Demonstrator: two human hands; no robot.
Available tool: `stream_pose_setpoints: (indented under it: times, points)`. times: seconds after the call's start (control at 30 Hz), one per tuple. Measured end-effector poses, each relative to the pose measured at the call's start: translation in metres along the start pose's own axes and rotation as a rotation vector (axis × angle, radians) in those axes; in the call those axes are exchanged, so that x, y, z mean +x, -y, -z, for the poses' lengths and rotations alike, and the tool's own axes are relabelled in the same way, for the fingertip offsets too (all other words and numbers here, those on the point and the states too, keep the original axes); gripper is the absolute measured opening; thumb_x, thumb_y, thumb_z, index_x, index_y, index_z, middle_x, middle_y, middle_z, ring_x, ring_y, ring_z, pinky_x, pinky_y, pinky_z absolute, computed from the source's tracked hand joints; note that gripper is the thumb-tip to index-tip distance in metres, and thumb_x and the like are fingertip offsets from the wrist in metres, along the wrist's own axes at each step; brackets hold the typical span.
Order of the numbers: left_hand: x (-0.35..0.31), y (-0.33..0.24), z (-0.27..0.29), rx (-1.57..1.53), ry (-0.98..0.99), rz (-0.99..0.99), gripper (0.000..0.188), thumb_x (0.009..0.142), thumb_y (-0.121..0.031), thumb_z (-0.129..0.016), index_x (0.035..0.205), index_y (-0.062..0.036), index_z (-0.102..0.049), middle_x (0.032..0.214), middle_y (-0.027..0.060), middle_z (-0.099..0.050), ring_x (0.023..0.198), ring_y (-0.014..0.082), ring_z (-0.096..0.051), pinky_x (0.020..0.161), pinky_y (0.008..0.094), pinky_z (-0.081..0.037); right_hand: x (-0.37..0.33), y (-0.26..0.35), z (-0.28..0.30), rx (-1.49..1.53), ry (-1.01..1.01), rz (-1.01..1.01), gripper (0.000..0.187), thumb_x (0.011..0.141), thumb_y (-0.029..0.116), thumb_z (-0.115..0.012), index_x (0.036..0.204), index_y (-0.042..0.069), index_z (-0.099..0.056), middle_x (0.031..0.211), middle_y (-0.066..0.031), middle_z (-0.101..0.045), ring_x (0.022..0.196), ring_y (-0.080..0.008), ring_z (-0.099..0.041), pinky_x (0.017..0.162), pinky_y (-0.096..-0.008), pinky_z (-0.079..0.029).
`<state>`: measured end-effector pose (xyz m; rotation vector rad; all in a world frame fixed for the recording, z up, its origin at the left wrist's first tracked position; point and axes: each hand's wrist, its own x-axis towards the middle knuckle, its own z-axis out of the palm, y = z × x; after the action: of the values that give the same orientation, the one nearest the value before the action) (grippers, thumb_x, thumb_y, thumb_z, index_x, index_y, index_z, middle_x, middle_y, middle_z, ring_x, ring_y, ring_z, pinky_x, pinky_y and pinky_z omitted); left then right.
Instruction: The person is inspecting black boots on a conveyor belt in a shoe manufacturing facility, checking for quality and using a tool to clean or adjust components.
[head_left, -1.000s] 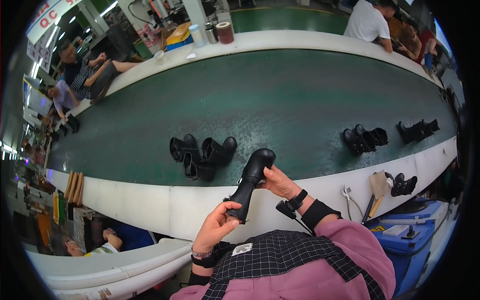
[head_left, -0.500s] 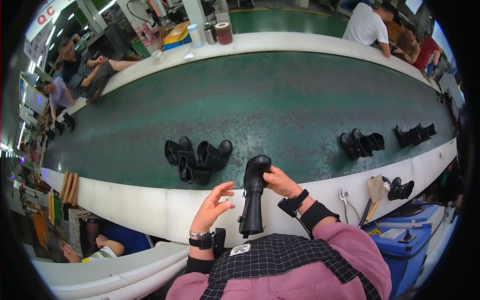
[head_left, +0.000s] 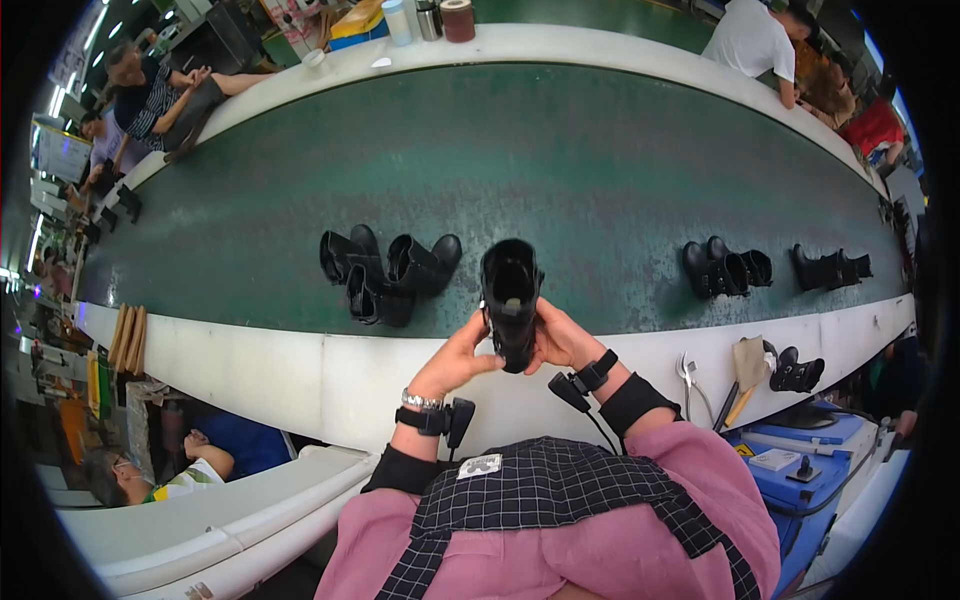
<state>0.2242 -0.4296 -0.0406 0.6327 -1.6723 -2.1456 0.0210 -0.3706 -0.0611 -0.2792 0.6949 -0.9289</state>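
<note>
A black ankle-high boot (head_left: 512,315) is held up in front of me, just above the near edge of the green work surface (head_left: 560,160). Its open shaft faces up, and something pale shows inside. My left hand (head_left: 455,360) is closed on the boot's left side, with the thumb at its lower end. Opposite it, my right hand (head_left: 562,338) grips the right side. To the left lie three more black boots, among them a boot (head_left: 425,262) with its toe to the right and a boot (head_left: 382,298) nearer to me.
Two groups of black boots, a nearer group (head_left: 725,268) and a farther group (head_left: 832,267), lie at the right. On the white ledge (head_left: 370,385) are pincers (head_left: 690,375), a yellow-handled tool (head_left: 742,405) and a small black boot (head_left: 797,370). Brown sticks (head_left: 128,338) stand left. People sit around.
The boot has been turned so its opening faces up, and raised away from me. My left hand, formerly open beside it, now holds it too. The view has tilted down somewhat.
</note>
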Motion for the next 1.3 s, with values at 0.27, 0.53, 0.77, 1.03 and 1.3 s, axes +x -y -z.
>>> stream_pose_setpoints:
  times: [0.27,0.53,0.77,1.03,1.3]
  points:
    - [0.015,0.013,0.015,-0.259,-0.028,0.102,0.085,0.071,-0.008,-0.073,0.142,-0.0011,-0.028,0.136,0.0062,-0.042,0.127,0.0183,-0.038,0.107,0.0312,-0.028,0.013,-0.027,0.009,0.253,-0.089,-0.048,0.057,0.094,0.054,-0.03,0.124,0.008,-0.045,0.101,-0.0131,-0.063,0.078,-0.0244,-0.069,0.05,-0.0366,-0.061]
    - [0.016,0.018,0.016,-0.333,-0.01,0.152,0.083,0.072,-0.01,-0.074,0.141,-0.0017,-0.03,0.134,0.0052,-0.044,0.124,0.0171,-0.041,0.105,0.0305,-0.031,0.014,-0.031,0.009,0.299,-0.116,-0.087,0.056,0.094,0.053,-0.03,0.122,0.007,-0.047,0.097,-0.0106,-0.063,0.075,-0.0229,-0.068,0.049,-0.0354,-0.061]
    - [0.018,0.023,0.015,-0.362,-0.007,0.188,0.082,0.072,-0.011,-0.075,0.141,-0.0038,-0.032,0.13,0.003,-0.047,0.117,0.015,-0.048,0.1,0.0289,-0.037,0.014,-0.034,0.015,0.287,-0.111,-0.102,0.056,0.095,0.052,-0.027,0.123,0.008,-0.046,0.099,-0.011,-0.063,0.076,-0.024,-0.068,0.053,-0.0337,-0.061]
    - [0.018,0.029,0.012,-0.293,-0.051,0.17,0.083,0.072,-0.015,-0.076,0.141,-0.0034,-0.031,0.128,0.0052,-0.049,0.116,0.0166,-0.048,0.099,0.03,-0.037,0.016,-0.037,0.016,0.26,-0.155,-0.129,0.056,0.095,0.053,-0.025,0.123,0.009,-0.046,0.103,-0.0111,-0.062,0.08,-0.0233,-0.068,0.06,-0.0333,-0.061]
    - [0.021,0.035,-0.004,-0.239,-0.089,0.209,0.096,0.066,-0.018,-0.078,0.144,-0.0031,-0.022,0.134,0.0108,-0.044,0.124,0.0193,-0.041,0.104,0.0321,-0.03,0.018,-0.046,0.023,0.202,-0.24,-0.124,0.061,0.096,0.055,-0.015,0.127,0.011,-0.042,0.109,-0.0099,-0.059,0.093,-0.023,-0.064,0.072,-0.0371,-0.059]
